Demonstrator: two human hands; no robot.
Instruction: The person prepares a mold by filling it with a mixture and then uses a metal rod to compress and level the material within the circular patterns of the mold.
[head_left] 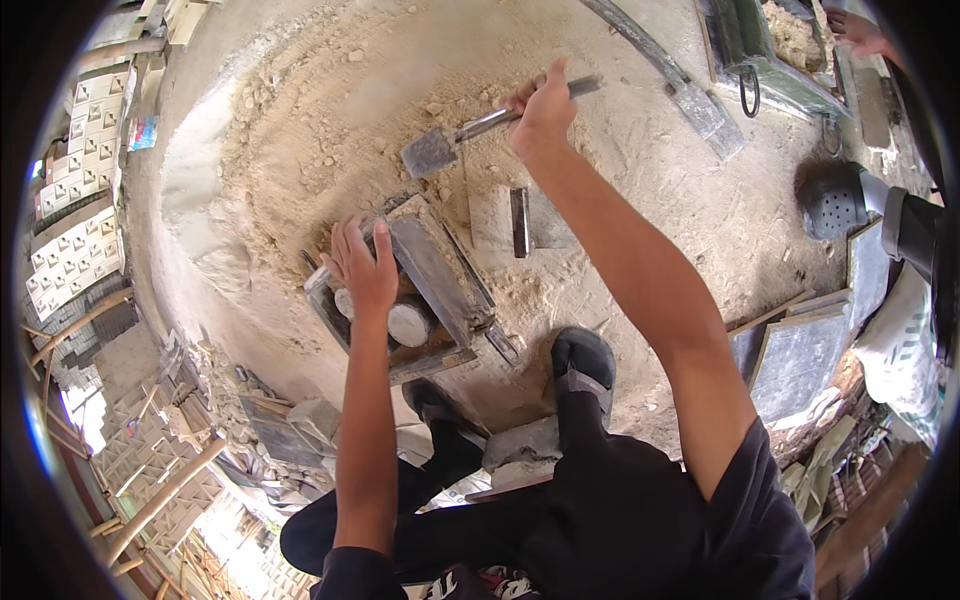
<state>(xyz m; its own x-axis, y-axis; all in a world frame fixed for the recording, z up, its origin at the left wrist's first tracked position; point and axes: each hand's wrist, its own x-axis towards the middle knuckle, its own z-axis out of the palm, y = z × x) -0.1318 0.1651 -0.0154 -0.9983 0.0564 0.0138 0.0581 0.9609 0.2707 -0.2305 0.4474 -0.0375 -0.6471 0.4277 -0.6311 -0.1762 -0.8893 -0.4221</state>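
Observation:
My right hand (543,112) is closed around the shaft of a small flat-bladed metal tool (428,153), held above the loose sandy soil. Its square grey blade points left. My left hand (364,268) lies with fingers spread on the far left edge of a dark box-shaped mould (432,262). Inside the mould's near compartment sit round pale pieces, the larger a flat-topped disc (408,325); my hand partly covers the other. Right of the mould, a short metal bar (521,222) rests on a flat board (490,215) dusted with soil.
Loose sandy soil (310,130) spreads beyond the mould. At the upper right lie a long-handled flat-bladed tool (705,112) and another metal mould (738,50), near another person's hand (858,34) and shoe (830,200). Grey slabs (800,350) lean at right beside a white sack (898,345).

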